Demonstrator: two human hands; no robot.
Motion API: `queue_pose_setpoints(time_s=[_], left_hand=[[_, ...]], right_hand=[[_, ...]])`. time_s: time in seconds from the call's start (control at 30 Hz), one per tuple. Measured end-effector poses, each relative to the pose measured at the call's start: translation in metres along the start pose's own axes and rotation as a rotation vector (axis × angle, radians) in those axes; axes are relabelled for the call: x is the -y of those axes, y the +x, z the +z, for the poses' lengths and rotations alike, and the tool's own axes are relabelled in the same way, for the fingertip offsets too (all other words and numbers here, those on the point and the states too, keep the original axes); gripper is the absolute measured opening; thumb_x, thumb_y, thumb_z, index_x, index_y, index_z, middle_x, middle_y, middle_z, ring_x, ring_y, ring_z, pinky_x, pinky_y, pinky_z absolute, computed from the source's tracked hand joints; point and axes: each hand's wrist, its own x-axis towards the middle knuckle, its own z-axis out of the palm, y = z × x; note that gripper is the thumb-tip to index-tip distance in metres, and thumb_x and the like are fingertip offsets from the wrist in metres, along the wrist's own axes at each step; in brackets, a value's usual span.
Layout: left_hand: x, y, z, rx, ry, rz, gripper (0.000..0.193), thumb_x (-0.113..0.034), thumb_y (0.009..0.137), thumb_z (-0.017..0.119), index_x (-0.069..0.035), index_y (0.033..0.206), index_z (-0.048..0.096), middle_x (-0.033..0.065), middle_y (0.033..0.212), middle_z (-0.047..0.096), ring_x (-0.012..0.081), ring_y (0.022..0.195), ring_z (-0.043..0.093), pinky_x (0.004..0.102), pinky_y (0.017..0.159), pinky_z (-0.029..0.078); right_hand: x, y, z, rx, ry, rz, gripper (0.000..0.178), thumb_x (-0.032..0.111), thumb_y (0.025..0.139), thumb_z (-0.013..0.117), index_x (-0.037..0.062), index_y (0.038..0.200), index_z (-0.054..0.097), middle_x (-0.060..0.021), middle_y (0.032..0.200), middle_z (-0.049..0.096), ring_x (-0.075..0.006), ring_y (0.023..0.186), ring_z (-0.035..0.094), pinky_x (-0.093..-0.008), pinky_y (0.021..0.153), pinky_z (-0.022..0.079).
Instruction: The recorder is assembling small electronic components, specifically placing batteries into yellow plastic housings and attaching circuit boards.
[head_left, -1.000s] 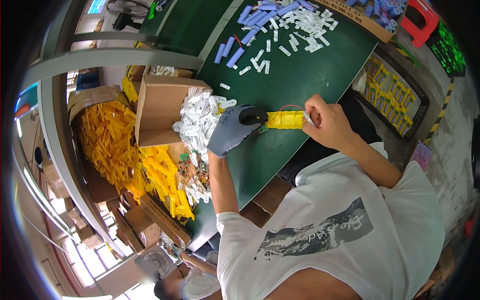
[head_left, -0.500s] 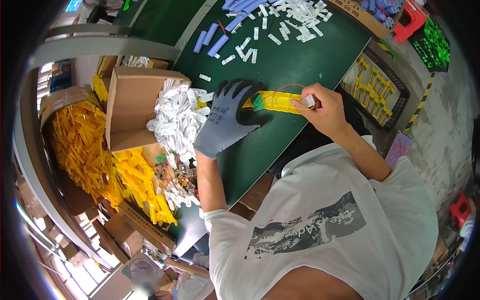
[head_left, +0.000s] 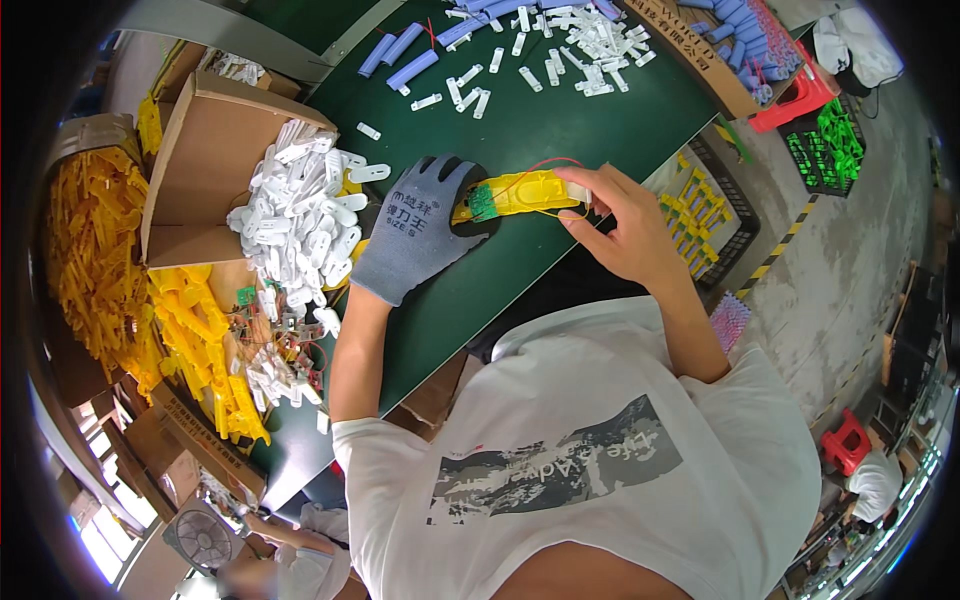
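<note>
A yellow plastic shell [head_left: 535, 192] lies across between my hands, above the green table. At its left end sits a small green circuit board [head_left: 483, 203], and a thin red wire arches over the shell. My left hand [head_left: 405, 230], in a grey glove with dark fingertips, is closed around the board end. My bare right hand [head_left: 630, 225] pinches a small white part [head_left: 578, 193] at the shell's right end, thumb below and fingers above. What the white part is cannot be made out fully behind the fingers.
White plastic pieces [head_left: 300, 210] spill from a cardboard box [head_left: 205, 170] on the left, beside yellow shells [head_left: 205, 345]. Blue cylindrical cells [head_left: 412, 70] and white pieces lie at the table's far side. A black crate [head_left: 735, 215] of yellow assemblies stands on the right.
The whole view has shifted, so the scene sits further left. My right thumb and fingers have changed position at the shell's white end; my left hand keeps its hold.
</note>
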Motion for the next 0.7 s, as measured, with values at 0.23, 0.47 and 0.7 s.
queue_pose_setpoints(time_s=[0.23, 0.47, 0.7], left_hand=[[-0.006, -0.002, 0.001, -0.123, -0.044, 0.067, 0.056, -0.020, 0.069, 0.078, -0.005, 0.117, 0.056, 0.0156, 0.111, 0.059, 0.0354, 0.103, 0.056, 0.0424, 0.089, 0.047], [-0.010, -0.004, -0.007, -0.272, -0.090, 0.078, 0.053, -0.016, 0.069, 0.079, -0.005, 0.116, 0.058, 0.0156, 0.110, 0.060, 0.0351, 0.100, 0.058, 0.0416, 0.086, 0.048], [-0.013, -0.007, -0.008, -0.326, -0.131, 0.143, 0.057, -0.017, 0.066, 0.082, -0.007, 0.118, 0.059, 0.0151, 0.112, 0.060, 0.0349, 0.101, 0.058, 0.0416, 0.086, 0.049]], right_hand=[[-0.013, -0.006, 0.003, -0.081, 0.137, -0.025, 0.034, 0.016, 0.093, 0.057, 0.0082, 0.125, 0.063, -0.0118, 0.104, 0.053, -0.0199, 0.088, 0.053, -0.0304, 0.076, 0.044], [-0.005, 0.004, 0.012, -0.254, 0.738, 0.151, 0.035, 0.016, 0.099, 0.047, 0.0021, 0.130, 0.055, -0.0158, 0.135, 0.046, -0.0235, 0.116, 0.056, -0.0340, 0.088, 0.053], [-0.015, 0.014, 0.006, 0.061, 1.329, 0.449, 0.041, 0.023, 0.102, 0.041, -0.0043, 0.132, 0.046, -0.0159, 0.126, 0.058, -0.0207, 0.112, 0.061, -0.0325, 0.090, 0.054]])
